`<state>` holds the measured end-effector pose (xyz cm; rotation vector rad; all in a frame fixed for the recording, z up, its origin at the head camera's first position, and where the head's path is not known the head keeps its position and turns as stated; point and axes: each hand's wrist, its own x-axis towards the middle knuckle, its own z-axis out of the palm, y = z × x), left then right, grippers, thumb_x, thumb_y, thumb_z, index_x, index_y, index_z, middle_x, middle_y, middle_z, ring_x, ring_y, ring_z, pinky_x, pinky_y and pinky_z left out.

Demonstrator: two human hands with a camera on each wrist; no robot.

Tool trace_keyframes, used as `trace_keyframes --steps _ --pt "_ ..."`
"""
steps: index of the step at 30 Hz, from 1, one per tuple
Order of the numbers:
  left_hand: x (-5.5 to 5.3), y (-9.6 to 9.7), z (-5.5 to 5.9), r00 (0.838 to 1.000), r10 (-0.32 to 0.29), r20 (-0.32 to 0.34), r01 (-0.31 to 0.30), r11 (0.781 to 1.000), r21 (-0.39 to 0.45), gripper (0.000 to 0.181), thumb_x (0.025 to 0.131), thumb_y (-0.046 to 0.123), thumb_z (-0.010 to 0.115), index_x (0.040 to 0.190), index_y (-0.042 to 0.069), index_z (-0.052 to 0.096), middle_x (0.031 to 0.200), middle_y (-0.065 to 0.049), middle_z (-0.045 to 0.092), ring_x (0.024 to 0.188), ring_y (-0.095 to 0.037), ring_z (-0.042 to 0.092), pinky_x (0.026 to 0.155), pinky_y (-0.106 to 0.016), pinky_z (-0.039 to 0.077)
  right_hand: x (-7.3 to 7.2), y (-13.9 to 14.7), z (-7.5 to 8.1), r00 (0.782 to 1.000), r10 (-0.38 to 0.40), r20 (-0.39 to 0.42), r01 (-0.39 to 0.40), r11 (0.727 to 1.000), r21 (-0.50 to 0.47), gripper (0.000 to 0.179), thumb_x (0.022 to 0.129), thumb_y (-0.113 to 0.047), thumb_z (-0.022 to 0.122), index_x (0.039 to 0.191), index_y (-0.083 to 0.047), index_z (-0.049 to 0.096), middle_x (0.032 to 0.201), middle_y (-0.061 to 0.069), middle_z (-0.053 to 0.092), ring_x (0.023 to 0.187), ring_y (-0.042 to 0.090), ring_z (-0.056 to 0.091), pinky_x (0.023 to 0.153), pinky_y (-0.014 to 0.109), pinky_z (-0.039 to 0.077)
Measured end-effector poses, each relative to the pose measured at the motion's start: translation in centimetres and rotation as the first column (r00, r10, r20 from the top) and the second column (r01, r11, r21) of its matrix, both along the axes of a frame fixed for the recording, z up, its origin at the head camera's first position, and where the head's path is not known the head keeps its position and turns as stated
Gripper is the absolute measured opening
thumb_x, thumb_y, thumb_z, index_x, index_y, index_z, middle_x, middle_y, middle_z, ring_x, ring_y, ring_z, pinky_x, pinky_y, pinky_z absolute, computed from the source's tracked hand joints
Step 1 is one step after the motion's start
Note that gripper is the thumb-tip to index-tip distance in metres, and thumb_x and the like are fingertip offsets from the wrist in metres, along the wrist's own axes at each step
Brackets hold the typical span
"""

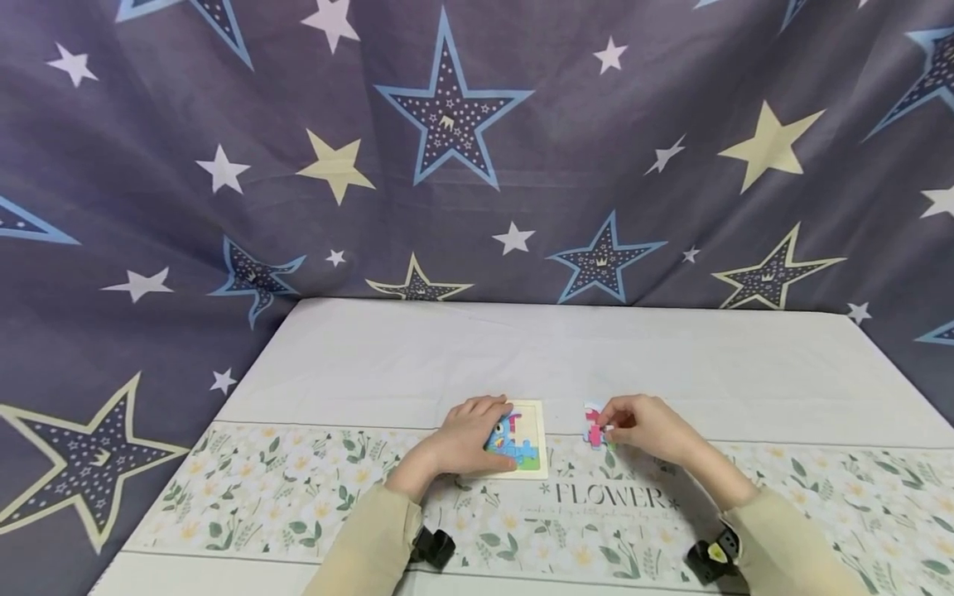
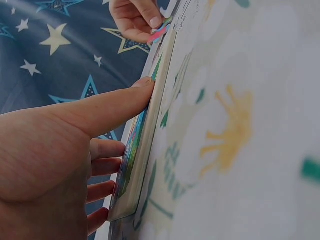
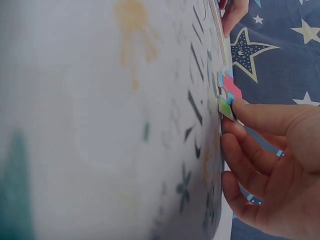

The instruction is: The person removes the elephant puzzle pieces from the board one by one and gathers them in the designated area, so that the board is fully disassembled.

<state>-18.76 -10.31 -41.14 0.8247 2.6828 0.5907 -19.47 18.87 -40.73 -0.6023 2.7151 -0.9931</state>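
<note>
A square wooden jigsaw puzzle tray (image 1: 542,457) lies on the table, partly filled with blue, pink and green pieces; bare tray shows at its upper right. My left hand (image 1: 464,434) rests over the tray's left side, its thumb (image 2: 122,102) stretched along the near edge and covering part of the picture. To the right of the tray, my right hand (image 1: 652,426) pinches a puzzle piece with a green corner (image 3: 226,108) between thumb and forefinger. Loose pink and blue puzzle pieces (image 1: 595,433) lie right at those fingertips, partly hidden by them.
A white tablecloth (image 1: 417,356) with a flowered band and the word FLOWER covers the table. Behind it hangs a dark curtain (image 1: 522,199) with stars. Black wrist cameras (image 1: 434,548) sit on both cuffs.
</note>
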Motion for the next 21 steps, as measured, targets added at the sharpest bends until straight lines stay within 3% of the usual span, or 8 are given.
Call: trace_keyframes --steps 21 --pt "0.11 -0.06 -0.23 1.000 0.002 -0.010 -0.002 1.000 0.006 0.078 0.082 0.045 0.061 0.143 0.010 0.029 0.149 -0.007 0.024 0.137 -0.027 0.019 0.108 -0.050 0.017 0.13 -0.03 -0.27 1.000 -0.001 -0.002 0.001 1.000 -0.017 0.010 0.080 -0.004 0.065 0.083 -0.013 0.065 0.070 -0.003 0.056 0.060 0.009 0.046 0.052 0.021 0.039"
